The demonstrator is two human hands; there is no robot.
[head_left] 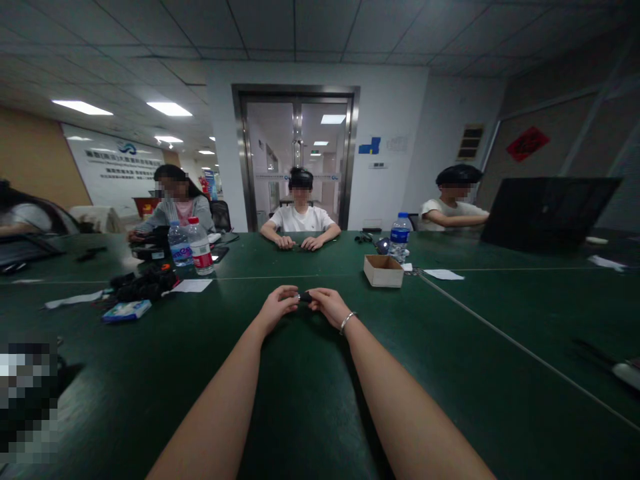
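Observation:
Over the green table, a small black object with a silvery end (305,297) is held between my two hands. My left hand (277,309) pinches its silvery left end with thumb and fingers. On the other side, my right hand (329,306) grips the black part, a bracelet (347,323) round that wrist. The object is too small here for its exact kind to show, and my fingertips cover part of it.
An open cardboard box (383,272) lies ahead right, near a blue-labelled bottle (399,237). Left are two bottles, a red-labelled one (201,248) nearest, black cables (143,285) and a blue-white packet (126,311). A person (300,220) sits opposite; a black laptop (547,210) stands right.

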